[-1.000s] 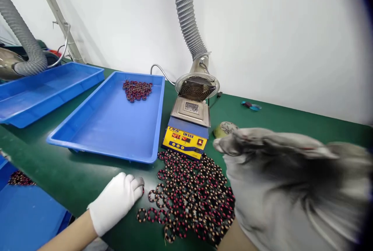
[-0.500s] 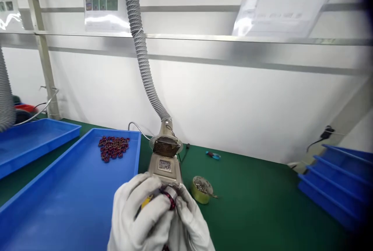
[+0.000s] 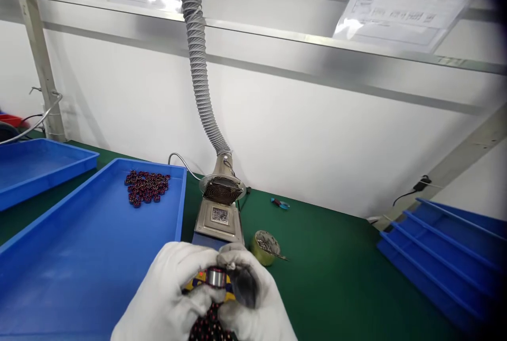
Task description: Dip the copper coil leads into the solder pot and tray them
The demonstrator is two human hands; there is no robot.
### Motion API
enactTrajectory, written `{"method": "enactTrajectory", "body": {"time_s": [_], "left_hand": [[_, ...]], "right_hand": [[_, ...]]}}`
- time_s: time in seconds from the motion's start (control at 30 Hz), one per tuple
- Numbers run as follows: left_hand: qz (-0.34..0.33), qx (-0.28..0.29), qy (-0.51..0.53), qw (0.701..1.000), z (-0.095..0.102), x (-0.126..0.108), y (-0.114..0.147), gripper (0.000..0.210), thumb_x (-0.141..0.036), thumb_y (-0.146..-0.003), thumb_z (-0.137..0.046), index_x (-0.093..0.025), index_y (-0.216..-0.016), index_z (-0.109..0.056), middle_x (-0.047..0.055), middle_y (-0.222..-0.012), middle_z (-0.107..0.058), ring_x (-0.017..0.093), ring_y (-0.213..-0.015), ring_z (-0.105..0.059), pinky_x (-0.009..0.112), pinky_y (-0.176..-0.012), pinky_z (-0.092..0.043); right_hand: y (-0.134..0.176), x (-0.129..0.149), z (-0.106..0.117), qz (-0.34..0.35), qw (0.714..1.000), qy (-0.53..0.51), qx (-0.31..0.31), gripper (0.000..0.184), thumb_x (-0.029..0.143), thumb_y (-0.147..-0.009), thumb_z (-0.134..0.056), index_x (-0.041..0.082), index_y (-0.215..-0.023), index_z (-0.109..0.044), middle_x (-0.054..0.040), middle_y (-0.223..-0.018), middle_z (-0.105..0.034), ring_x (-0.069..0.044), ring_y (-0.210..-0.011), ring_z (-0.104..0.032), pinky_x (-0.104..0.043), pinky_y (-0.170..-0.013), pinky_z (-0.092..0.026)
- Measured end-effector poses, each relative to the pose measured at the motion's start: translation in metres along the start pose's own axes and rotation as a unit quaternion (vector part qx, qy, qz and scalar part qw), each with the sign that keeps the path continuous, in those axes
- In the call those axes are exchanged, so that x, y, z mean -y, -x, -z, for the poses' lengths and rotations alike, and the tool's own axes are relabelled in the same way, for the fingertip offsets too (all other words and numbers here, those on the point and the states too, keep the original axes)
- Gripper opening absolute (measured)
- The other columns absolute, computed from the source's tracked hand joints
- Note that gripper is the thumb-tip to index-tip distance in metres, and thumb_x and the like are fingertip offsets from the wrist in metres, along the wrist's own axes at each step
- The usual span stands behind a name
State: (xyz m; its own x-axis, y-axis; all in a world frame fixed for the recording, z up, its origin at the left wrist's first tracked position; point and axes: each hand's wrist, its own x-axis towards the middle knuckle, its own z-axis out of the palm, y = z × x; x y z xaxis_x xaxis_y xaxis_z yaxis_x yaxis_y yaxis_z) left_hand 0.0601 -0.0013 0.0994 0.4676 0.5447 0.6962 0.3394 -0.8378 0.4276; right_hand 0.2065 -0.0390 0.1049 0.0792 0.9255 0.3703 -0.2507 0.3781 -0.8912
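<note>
My left hand (image 3: 170, 288), in a white glove, is closed on a small silver cylinder with dark red rims (image 3: 216, 277), its thumb below and fingers above. My right hand (image 3: 257, 299), also gloved, closes on the cylinder's right side; its fingertips are smudged dark grey. Below the hands lie several small dark parts with reddish dots (image 3: 209, 325), partly hidden by the gloves. Behind the cylinder shows part of a yellow and blue device (image 3: 229, 291) with a red light. Just beyond stands a metal heating plate (image 3: 219, 227) under a fume hood.
A blue tray (image 3: 79, 256) on the left bears a cluster of dark red ring-like parts (image 3: 146, 187). A greenish-yellow tin (image 3: 264, 248) holds small metal bits. Blue-handled cutters (image 3: 280, 204) lie behind it. Stacked blue trays (image 3: 439, 256) stand right; a grey hose (image 3: 200, 66) hangs above.
The view has tilted down and shifted slightly. My hands have spread around the silver cylinder, which has turned its side toward me, and more of the dark parts below now show.
</note>
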Motion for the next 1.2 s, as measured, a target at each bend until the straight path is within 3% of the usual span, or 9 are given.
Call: {"method": "enactTrajectory", "body": {"time_s": [0.1, 0.27, 0.43, 0.53, 0.67, 0.83, 0.93, 1.07, 1.2], "left_hand": [[-0.027, 0.001, -0.003, 1.0, 0.004, -0.005, -0.002, 0.023, -0.029, -0.087, -0.047, -0.027, -0.109, -0.048, 0.0, -0.094, -0.066, 0.014, -0.086, -0.062, 0.026, -0.074, -0.054], [-0.1, -0.068, -0.149, 0.981, 0.006, -0.017, -0.007, 0.019, -0.02, -0.087, -0.042, -0.017, -0.103, -0.052, 0.006, -0.09, -0.068, 0.018, -0.078, -0.062, 0.034, -0.067, -0.051], [-0.143, -0.115, -0.239, 0.953, 0.005, -0.019, -0.009, 0.017, -0.018, -0.086, -0.043, -0.016, -0.096, -0.056, 0.004, -0.087, -0.071, 0.018, -0.074, -0.063, 0.033, -0.064, -0.047], [-0.135, -0.119, -0.241, 0.954, 0.006, -0.017, -0.008, 0.017, -0.018, -0.084, -0.046, -0.015, -0.097, -0.057, 0.004, -0.088, -0.071, 0.018, -0.078, -0.063, 0.033, -0.066, -0.047], [-0.131, -0.126, -0.233, 0.955, 0.009, -0.016, -0.006, 0.019, -0.017, -0.084, -0.045, -0.014, -0.099, -0.057, 0.005, -0.09, -0.071, 0.019, -0.077, -0.063, 0.034, -0.065, -0.047], [-0.093, -0.057, -0.08, 0.991, 0.015, -0.01, -0.008, 0.025, -0.016, -0.086, -0.047, -0.021, -0.111, -0.053, 0.003, -0.097, -0.069, 0.014, -0.083, -0.062, 0.027, -0.072, -0.05], [-0.056, -0.065, 0.032, 0.996, 0.013, -0.002, -0.008, 0.02, -0.032, -0.09, -0.044, -0.026, -0.099, -0.061, 0.001, -0.095, -0.069, 0.015, -0.088, -0.062, 0.029, -0.08, -0.05], [0.053, -0.123, 0.226, 0.965, 0.008, 0.007, -0.008, 0.03, -0.041, -0.084, -0.05, -0.023, -0.068, -0.067, 0.004, -0.078, -0.071, 0.02, -0.082, -0.064, 0.031, -0.074, -0.054], [0.167, -0.13, 0.289, 0.934, 0.012, 0.007, -0.008, 0.014, -0.02, -0.072, -0.06, -0.022, -0.081, -0.07, 0.005, -0.092, -0.071, 0.022, -0.086, -0.066, 0.031, -0.074, -0.056]], "right_hand": [[0.0, 0.0, 0.013, 0.039, 0.994, 0.088, 0.045, 0.017, 0.028, -0.066, -0.075, 0.027, -0.081, -0.069, -0.0001, -0.082, -0.057, -0.015, -0.074, -0.058, -0.025, -0.068, -0.047], [-0.001, -0.013, 0.006, 0.108, 0.991, 0.079, -0.021, 0.006, 0.027, -0.077, -0.064, 0.025, -0.075, -0.069, -0.0023, -0.078, -0.061, -0.017, -0.078, -0.059, -0.027, -0.072, -0.047], [0.001, -0.02, 0.0, 0.002, 0.978, -0.165, -0.127, 0.012, 0.038, -0.075, -0.066, 0.026, -0.077, -0.07, -0.0022, -0.083, -0.069, -0.018, -0.08, -0.063, -0.03, -0.076, -0.051], [0.003, -0.013, -0.004, 0.011, 0.969, -0.179, -0.172, 0.022, 0.036, -0.065, -0.076, 0.027, -0.084, -0.07, -0.0018, -0.088, -0.071, -0.018, -0.083, -0.065, -0.03, -0.079, -0.051], [0.005, -0.01, -0.014, -0.057, 0.983, -0.129, -0.121, 0.033, 0.03, -0.055, -0.082, 0.021, -0.085, -0.07, -0.0078, -0.088, -0.072, -0.024, -0.081, -0.066, -0.035, -0.075, -0.053], [0.006, -0.024, -0.017, -0.094, 0.973, -0.167, -0.129, 0.03, 0.029, -0.059, -0.08, 0.023, -0.087, -0.07, -0.0058, -0.09, -0.072, -0.023, -0.085, -0.066, -0.036, -0.083, -0.05], [0.004, -0.028, -0.014, -0.096, 0.976, -0.155, -0.122, 0.031, 0.027, -0.056, -0.082, 0.022, -0.085, -0.071, -0.0058, -0.088, -0.072, -0.023, -0.085, -0.066, -0.036, -0.083, -0.05], [0.0, -0.025, -0.01, -0.114, 0.982, -0.137, -0.063, 0.027, 0.034, -0.057, -0.08, 0.021, -0.08, -0.072, -0.0068, -0.08, -0.072, -0.025, -0.08, -0.066, -0.037, -0.077, -0.052], [-0.001, -0.023, -0.006, -0.116, 0.984, -0.125, -0.047, 0.024, 0.037, -0.062, -0.077, 0.022, -0.08, -0.072, -0.0069, -0.082, -0.072, -0.025, -0.084, -0.066, -0.039, -0.083, -0.05]]}}
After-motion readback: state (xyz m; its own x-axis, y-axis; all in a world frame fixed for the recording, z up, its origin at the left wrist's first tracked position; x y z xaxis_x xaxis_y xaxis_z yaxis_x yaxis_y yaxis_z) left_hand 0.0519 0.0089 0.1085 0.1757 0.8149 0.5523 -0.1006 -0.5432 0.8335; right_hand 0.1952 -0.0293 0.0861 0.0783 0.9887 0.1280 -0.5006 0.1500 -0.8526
